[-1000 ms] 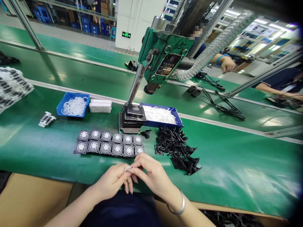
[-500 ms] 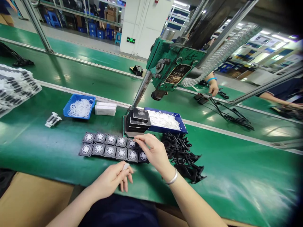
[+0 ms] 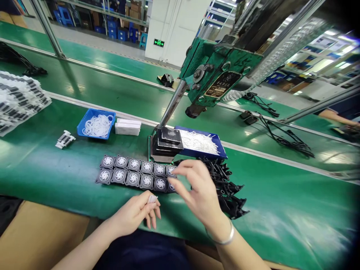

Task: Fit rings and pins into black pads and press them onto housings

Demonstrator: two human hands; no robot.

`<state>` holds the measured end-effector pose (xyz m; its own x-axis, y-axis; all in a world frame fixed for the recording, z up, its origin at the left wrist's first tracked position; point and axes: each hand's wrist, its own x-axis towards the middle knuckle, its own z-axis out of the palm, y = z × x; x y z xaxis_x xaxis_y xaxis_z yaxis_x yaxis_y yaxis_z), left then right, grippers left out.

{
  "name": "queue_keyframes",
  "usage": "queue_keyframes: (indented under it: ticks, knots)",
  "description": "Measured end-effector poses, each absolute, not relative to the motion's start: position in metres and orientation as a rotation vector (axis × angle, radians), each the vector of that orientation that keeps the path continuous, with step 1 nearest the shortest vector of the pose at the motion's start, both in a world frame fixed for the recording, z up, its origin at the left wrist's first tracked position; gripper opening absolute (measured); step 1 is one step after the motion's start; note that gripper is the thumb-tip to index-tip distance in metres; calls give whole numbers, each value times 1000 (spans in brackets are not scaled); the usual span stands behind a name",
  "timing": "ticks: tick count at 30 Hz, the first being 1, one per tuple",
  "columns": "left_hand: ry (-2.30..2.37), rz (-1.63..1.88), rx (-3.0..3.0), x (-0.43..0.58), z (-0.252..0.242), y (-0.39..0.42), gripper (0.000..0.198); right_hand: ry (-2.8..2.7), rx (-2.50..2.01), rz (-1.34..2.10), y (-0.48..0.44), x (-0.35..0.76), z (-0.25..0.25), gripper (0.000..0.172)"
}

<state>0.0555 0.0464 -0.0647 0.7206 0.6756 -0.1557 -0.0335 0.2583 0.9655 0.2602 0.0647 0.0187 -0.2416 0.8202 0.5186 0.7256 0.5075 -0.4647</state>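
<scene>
My left hand [image 3: 137, 212] rests at the near edge of the green table [image 3: 281, 210], its fingers pinched on a small white piece [image 3: 152, 198]. My right hand [image 3: 197, 189] hovers with fingers apart and nothing in it, just right of two rows of black squares with white swirl centres [image 3: 135, 173]. A pile of black plastic parts [image 3: 227, 191] lies right behind that hand. A green hand press [image 3: 216, 75] stands over its black base block [image 3: 165, 140].
A blue tray of white rings [image 3: 97, 125], a white box [image 3: 128, 127] and a blue tray of white strips [image 3: 202, 142] sit behind the rows. Stacked white parts [image 3: 19, 101] lie far left. Black cables [image 3: 284, 138] lie on the belt beyond. A co-worker's arm [image 3: 337, 116] is far right.
My right hand left my left hand, reached to the right end of the rows of squares, then drew back a little to the right. The left hand stayed put.
</scene>
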Motion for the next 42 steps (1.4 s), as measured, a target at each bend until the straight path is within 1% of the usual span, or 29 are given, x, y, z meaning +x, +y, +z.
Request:
queue_keyframes:
  ticks: [3, 5, 9, 12, 15, 18, 23, 27, 30, 32, 37, 39, 42]
  knots:
    - [620, 543, 1291, 56, -64, 46, 41, -2116, -1160, 669, 42, 249, 9, 18]
    - [622, 542, 1324, 56, -62, 46, 41, -2057, -1174, 756, 32, 242, -4, 12]
    - [589, 571, 1335, 56, -61, 42, 41, -1975, -1165, 707, 27, 237, -15, 19]
    - [579, 612, 1277, 55, -62, 39, 42, -1869, -1139, 761, 32, 244, -6, 16]
    - [616, 631, 1219, 56, -63, 38, 43, -1740, -1258, 667, 40, 255, 3, 9]
    - [648, 591, 1242, 58, -63, 38, 44, -1827, -1338, 499, 49, 261, 1, 10]
    - [649, 580, 1253, 57, -64, 40, 43, -2009, -1252, 341, 56, 259, -13, 12]
    - [651, 556, 1320, 56, -62, 42, 43, -2111, -1235, 230, 59, 258, -12, 4]
    - [666, 545, 1434, 54, -61, 41, 43, -2029, -1280, 146, 61, 262, -3, 19]
    - [655, 577, 1554, 52, -61, 39, 41, -1991, -1279, 152, 60, 265, 2, 23]
    - [553, 839, 1980, 48, -59, 33, 28, -2053, -1208, 262, 58, 263, -4, 11]
    - [520, 926, 2125, 47, -56, 33, 22, -2046, -1211, 281, 60, 260, -9, 10]
    - [531, 1009, 2387, 45, -51, 35, 20, -2030, -1241, 288, 62, 258, -11, 7]
